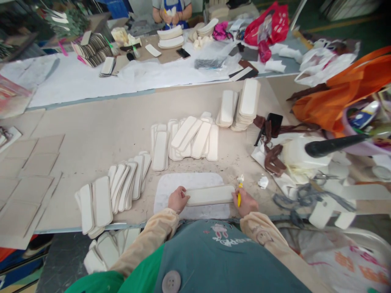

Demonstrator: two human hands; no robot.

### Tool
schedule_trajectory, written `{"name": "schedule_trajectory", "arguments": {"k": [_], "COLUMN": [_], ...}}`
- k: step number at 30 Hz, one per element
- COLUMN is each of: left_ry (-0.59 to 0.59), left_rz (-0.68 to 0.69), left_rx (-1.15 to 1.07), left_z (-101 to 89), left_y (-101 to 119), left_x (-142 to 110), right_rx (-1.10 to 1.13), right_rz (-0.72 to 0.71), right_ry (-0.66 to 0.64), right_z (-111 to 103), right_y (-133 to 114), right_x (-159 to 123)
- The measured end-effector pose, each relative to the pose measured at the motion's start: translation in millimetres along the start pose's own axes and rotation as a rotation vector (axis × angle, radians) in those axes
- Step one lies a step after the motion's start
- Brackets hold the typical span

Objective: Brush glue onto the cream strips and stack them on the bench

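A long off-white strip with rounded ends [210, 195] lies level in front of me over a white sheet [166, 185]. My left hand [178, 199] is closed on the strip's left end, thumb and fingers pinching it. At the other end, my right hand [245, 202] grips the strip's edge and also holds a slim yellow-handled tool [239, 196] upright. A whitish tip shows above the yellow handle, too small to make out. Beyond the sheet, similar strips [192, 138] lie fanned in overlapping rows.
More strips [104, 199] spread at the left, and tall stacks [249, 97] stand at the back right. Flat beige panels [27, 179] cover the far left. At right are a white container [301, 152], brown cloth [273, 158] and an orange bag [332, 101]. Across the table another person [172, 12] works.
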State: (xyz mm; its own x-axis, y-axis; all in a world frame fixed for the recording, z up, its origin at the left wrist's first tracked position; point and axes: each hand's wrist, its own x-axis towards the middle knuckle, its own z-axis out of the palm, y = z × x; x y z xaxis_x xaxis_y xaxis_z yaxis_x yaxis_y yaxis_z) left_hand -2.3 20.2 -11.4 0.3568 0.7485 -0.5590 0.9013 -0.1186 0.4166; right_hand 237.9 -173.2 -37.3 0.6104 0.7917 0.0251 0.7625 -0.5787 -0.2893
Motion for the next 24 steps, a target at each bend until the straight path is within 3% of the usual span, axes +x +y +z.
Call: {"name": "schedule_trajectory", "arguments": {"k": [5,12,24], "left_ry": [0.01,0.022,-0.006], "left_rz": [-0.016,-0.014,-0.028], "left_rx": [-0.038,-0.089,-0.144], "left_z": [3.1,8.3,7.7], "left_y": [-4,-8,-4], "left_x": [2,1,0], "right_rx": [-0.053,0.079,0.108], "right_rz": [0.004,-0.004,-0.004], "right_ry": [0.013,-0.004,0.003], "right_z": [3,6,5], "right_y": [2,7,10], "right_x": [0,0,0]}}
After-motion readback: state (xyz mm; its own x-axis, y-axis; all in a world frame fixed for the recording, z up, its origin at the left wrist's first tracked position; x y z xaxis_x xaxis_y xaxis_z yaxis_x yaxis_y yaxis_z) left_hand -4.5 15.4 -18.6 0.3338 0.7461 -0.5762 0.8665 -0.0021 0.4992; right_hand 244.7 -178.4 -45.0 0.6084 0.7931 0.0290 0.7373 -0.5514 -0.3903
